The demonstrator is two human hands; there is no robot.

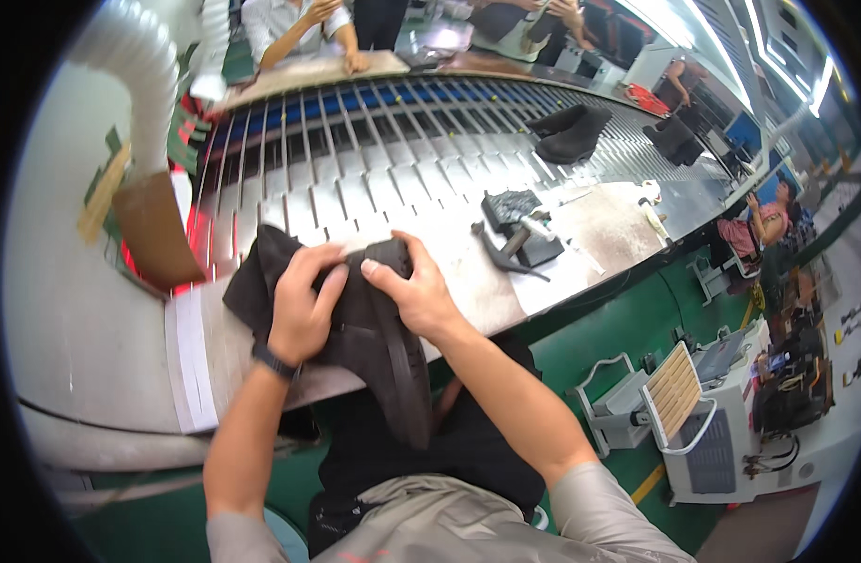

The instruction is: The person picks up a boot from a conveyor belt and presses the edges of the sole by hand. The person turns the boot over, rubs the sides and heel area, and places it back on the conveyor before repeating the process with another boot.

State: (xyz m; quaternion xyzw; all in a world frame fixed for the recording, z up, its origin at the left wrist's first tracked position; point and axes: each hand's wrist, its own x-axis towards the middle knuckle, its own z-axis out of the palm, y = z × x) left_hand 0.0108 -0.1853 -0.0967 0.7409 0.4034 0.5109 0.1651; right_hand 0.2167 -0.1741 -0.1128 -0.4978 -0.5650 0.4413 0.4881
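Boot (369, 342), dark and sole to the right, is jutting over the near edge of the pale bench (487, 298), while left hand (304, 302) and right hand (414, 281), both half-curled, are gripping its upper part, bare surface lying open rightward to some black implements (541, 248).

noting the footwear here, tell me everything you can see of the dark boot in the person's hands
The boot is very dark, with a matte, suede-like upper and a thick dark sole toward the right. Held sideways, it reaches past the near edge of the table toward the person. The left hand and right hand grip it; finer detail is blurred.
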